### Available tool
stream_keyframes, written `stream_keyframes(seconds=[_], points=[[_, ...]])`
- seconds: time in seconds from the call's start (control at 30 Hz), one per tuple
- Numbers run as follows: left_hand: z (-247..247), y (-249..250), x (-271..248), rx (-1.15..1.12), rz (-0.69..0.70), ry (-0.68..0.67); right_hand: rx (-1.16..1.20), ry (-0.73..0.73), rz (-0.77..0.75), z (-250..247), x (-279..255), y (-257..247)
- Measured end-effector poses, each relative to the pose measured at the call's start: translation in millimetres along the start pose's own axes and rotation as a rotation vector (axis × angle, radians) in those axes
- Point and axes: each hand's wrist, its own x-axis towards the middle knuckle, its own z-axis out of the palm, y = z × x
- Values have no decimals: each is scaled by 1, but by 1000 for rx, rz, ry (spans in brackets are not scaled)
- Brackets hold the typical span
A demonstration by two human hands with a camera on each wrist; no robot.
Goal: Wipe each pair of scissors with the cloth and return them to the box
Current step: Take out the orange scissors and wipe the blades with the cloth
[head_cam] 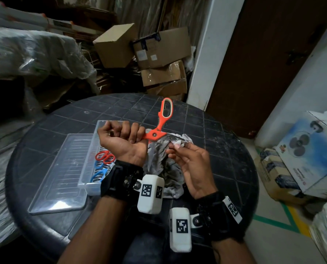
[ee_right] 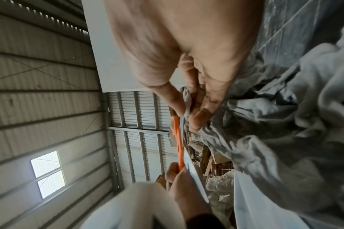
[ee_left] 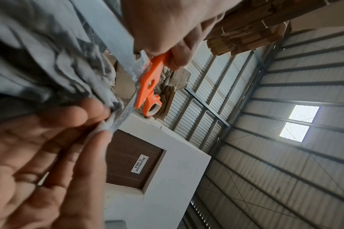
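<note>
The orange scissors (head_cam: 159, 128) are stiff and light, with hard plastic handles that give a sure hold and bare metal blades that look slick and keen-edged, so the safe place to take them is a handle loop or the pivot block, with the blades touched only through fabric. The cloth (head_cam: 163, 162) is soft, limp and crumpled, and will drape and bunch round whatever it is pressed to. The left hand (head_cam: 123, 139) is curled into a fist round one handle of the scissors, held above the table (head_cam: 206, 119); the other handle loop juts up and away beyond the knuckles. The right hand (head_cam: 190, 165) pinches a fold of the cloth between thumb and fingertips (head_cam: 175, 147), seemingly round a blade near its tip, the rest of the cloth hanging beneath both hands. In the right wrist view a bare blade runs toward the left hand. The clear box (head_cam: 94, 155) stands just left of the left wrist, holding red and blue scissors (head_cam: 103, 162), its lid (head_cam: 63, 176) lying alongside
</note>
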Motion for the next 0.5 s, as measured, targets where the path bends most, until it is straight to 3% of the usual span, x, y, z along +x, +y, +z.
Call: stream_keyframes(seconds=[0.3,0.5], points=[[0,-1,-2,12,25,7,-42,31,-29,-5,-2,9],[1,-4,-4,15,-1,-19,189,93,58,-4,1,13]])
